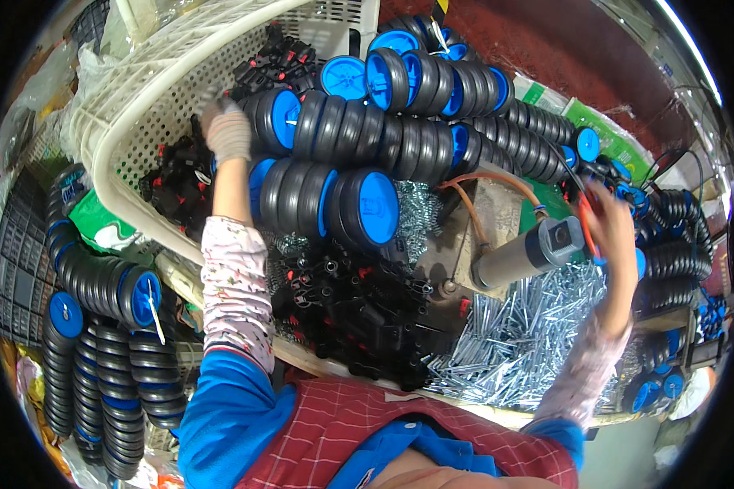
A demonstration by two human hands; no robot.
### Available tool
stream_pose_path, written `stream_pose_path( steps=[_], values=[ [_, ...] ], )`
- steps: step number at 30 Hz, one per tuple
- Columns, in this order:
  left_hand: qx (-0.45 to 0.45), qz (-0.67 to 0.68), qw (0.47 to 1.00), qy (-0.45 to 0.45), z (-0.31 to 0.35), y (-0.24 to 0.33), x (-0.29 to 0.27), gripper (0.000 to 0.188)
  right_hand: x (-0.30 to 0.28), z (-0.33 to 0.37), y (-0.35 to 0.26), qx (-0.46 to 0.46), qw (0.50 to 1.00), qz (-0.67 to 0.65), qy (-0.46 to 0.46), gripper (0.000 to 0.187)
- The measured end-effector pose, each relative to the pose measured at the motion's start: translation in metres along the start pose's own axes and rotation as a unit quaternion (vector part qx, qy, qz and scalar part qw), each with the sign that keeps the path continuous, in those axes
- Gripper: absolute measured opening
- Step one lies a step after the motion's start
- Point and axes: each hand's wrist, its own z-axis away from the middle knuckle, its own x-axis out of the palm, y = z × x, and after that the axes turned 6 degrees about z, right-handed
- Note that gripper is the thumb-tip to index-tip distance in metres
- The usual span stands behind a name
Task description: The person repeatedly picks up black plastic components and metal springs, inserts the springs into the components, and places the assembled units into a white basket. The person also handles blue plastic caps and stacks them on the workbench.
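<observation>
On the bench (457, 244), wheels (367, 204) and pins (514, 326)

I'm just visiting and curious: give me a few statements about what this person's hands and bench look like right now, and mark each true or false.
1. The left hand wears a glove and reaches into the white basket. True.
2. The wheels have red hubs. False: the hubs are blue, the tyres black.
3. A pile of silver metal pins lies on the bench. True.
4. The right hand rests flat on the pins. False: it is raised above them, near something orange.
5. The basket holds black parts. True.
</observation>
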Motion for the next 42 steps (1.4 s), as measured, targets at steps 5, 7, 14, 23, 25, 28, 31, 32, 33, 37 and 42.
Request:
stream_pose_path(
  steps=[5,7,14,23,25,28,31,32,33,37,42],
  values=[
    [-0.159,0.063,0.978,-0.119,-0.017,-0.108,0.056,0.034,-0.001,0.244,0.127,0.37,0.922,0.102,-0.042,0.039],
    [-0.094,0.089,0.97,-0.207,-0.068,-0.175,0.066,0.04,0.04,0.327,0.174,0.421,0.899,0.116,-0.025,0.038],
    [-0.061,0.193,0.849,-0.488,-0.045,-0.122,0.073,0.059,0.04,0.377,0.161,0.417,0.897,0.143,0.037,0.036],
    [-0.014,-0.076,0.988,-0.132,-0.078,0.004,0.014,0.057,0.011,0.371,0.127,0.515,0.832,0.127,0.162,0.036],
    [0.054,-0.012,0.992,-0.11,-0.084,0.028,0.014,0.051,0.001,0.389,0.138,0.567,0.78,0.193,0.178,0.038],
    [0.204,0.006,0.976,-0.072,-0.114,0.052,0.032,0.037,0.026,0.462,0.2,0.596,0.763,0.195,0.156,0.035],
    [0.329,-0.041,0.935,-0.128,-0.078,0.106,0.026,0.033,0.055,0.487,0.239,0.608,0.771,0.155,0.105,0.027],
    [0.344,0.028,0.927,-0.148,-0.07,0.112,0.04,0.034,0.053,0.52,0.271,0.543,0.802,0.193,0.157,0.028],
    [0.411,0.012,0.903,-0.12,-0.058,0.13,0.021,0.037,0.06,0.478,0.239,0.621,0.781,-0.015,0.062,0.03],
    [0.401,0.105,0.91,0.009,-0.067,0.172,0.012,0.032,0.033,0.508,0.228,0.567,0.782,-0.037,0.256,0.026],
    [0.426,0.198,0.871,0.144,-0.075,0.179,-0.116,0.026,-0.002,0.331,0.051,0.287,0.913,0.073,0.28,0.022]
  ],
)
